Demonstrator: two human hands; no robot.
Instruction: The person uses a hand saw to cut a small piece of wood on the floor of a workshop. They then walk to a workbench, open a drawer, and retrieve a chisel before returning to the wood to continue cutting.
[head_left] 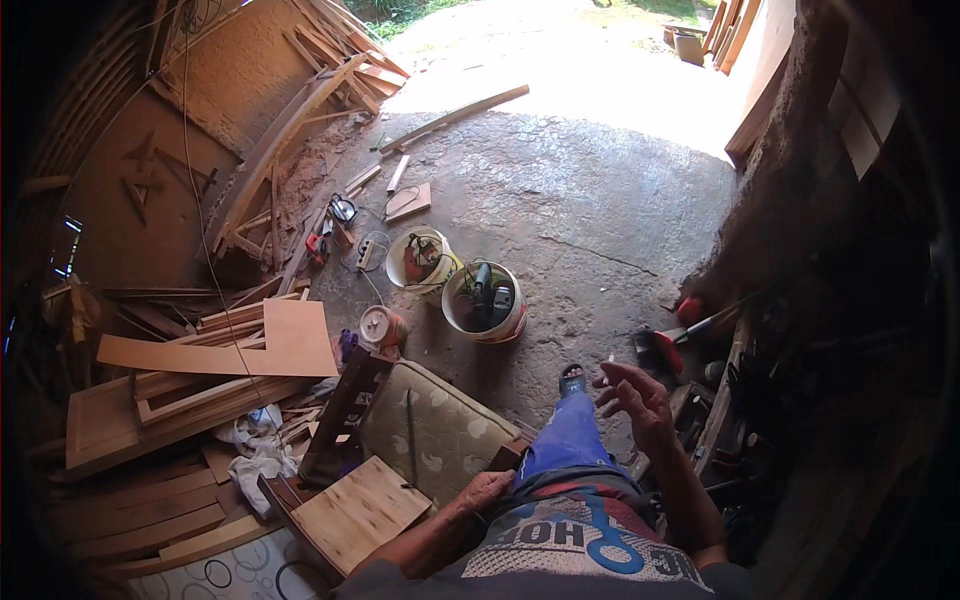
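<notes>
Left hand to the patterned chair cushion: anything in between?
Nothing visible. The cushion shows right up beside the left hand. The pale wooden board and thin dark rod are farther left, not between them.

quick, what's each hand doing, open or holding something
Left hand: by the chair; grip cannot be told.
Right hand: raised, apparently holding a white stick.

The wearer has on a dark grey shirt (550, 537) at bottom centre, its pale speckled panel printed with bold dark lettering, a blue ring and red patches. Short dark sleeves (378, 582) leave the left hand (486, 490) and right hand (640, 408) bare. Blue trousers (570, 437) run down to a dark open-toed sandal (571, 386).
</notes>
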